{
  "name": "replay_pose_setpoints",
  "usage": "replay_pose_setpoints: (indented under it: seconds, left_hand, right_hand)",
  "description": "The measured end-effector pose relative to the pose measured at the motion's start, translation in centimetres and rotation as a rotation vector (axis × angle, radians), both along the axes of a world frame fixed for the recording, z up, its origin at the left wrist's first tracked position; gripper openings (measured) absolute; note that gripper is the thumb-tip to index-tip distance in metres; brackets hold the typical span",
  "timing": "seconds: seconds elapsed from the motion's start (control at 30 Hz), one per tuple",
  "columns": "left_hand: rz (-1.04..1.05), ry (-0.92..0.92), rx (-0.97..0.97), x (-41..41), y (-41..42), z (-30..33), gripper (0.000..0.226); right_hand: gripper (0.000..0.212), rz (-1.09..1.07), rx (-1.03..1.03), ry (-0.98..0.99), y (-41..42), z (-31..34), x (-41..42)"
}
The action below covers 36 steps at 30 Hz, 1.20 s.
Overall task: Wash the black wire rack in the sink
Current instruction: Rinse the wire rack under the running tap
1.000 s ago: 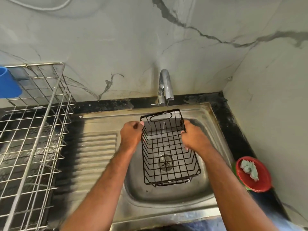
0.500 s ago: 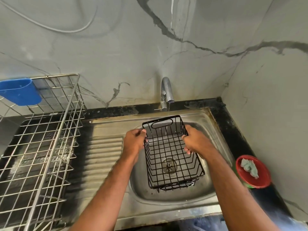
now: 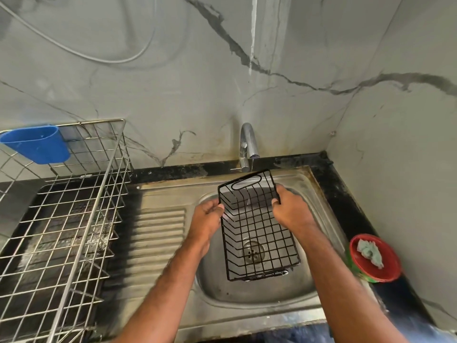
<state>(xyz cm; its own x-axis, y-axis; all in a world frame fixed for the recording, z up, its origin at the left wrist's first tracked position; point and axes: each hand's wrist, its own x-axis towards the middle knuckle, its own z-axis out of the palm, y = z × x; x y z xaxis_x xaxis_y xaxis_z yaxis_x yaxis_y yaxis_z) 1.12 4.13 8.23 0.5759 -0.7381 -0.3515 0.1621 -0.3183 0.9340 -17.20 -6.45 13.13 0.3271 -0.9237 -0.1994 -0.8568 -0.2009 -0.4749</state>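
Observation:
The black wire rack, a small rectangular basket, is held over the steel sink with its open side facing me and its far end under the tap. My left hand grips its left rim. On the right rim, my right hand is closed. A thin stream of water falls from the tap into the rack's far end. The drain shows through the rack's wires.
A large silver wire dish rack with a blue plastic holder stands on the left counter. A ribbed drainboard lies between it and the basin. A red bowl holding a crumpled cloth sits on the black counter, right, by the wall.
The view has tilted up, showing more wall. Both hands keep their grip, and the rack's far end has tipped up closer under the tap.

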Motion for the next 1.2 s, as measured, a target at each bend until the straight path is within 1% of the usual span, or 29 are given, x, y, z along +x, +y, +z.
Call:
replay_pose_setpoints:
  seconds: [0.13,0.37,0.5,0.6,0.73,0.83,0.93,1.0,1.07,1.2]
  left_hand:
    - [0.019,0.051,0.018,-0.4,-0.4,-0.6,0.041]
    - [-0.025,0.148,0.033,-1.9,-1.3,-1.6,0.034]
    - [-0.025,0.188,0.045,-2.8,-2.2,-2.2,0.03]
    - [-0.027,0.21,0.051,-3.4,-2.7,-2.3,0.027]
    - [-0.017,0.245,0.062,-4.2,-3.8,-2.8,0.026]
    - [-0.019,0.27,0.06,-5.0,-4.7,-3.0,0.033]
    - [-0.048,0.287,0.058,-5.7,-5.4,-3.0,0.041]
    - [-0.059,0.305,0.048,-6.0,-5.8,-3.0,0.042]
    - [-0.061,0.33,0.022,-6.3,-6.2,-3.1,0.04]
    - [-0.023,0.371,-0.014,-6.3,-7.3,-3.7,0.029]
  right_hand:
    - [0.055,-0.01,-0.063,-0.029,0.0,0.3,0.0]
    - [0.053,-0.01,-0.159,-0.061,-0.6,1.6,-0.6]
    - [0.058,0.014,-0.188,-0.073,-0.8,2.3,-1.2]
    - [0.059,0.025,-0.189,-0.105,-0.7,2.4,-1.5]
    - [0.055,-0.011,-0.17,-0.2,-0.8,2.2,-1.6]
    - [0.056,-0.002,-0.166,-0.265,-1.0,2.1,-1.4]
    - [0.057,0.017,-0.183,-0.262,-1.3,1.9,-1.3]
    - [0.057,0.019,-0.182,-0.271,-1.5,1.7,-1.5]
    - [0.057,0.02,-0.182,-0.298,-1.7,1.5,-1.8]
    - [0.057,0.015,-0.22,-0.301,-1.7,1.4,-2.3]
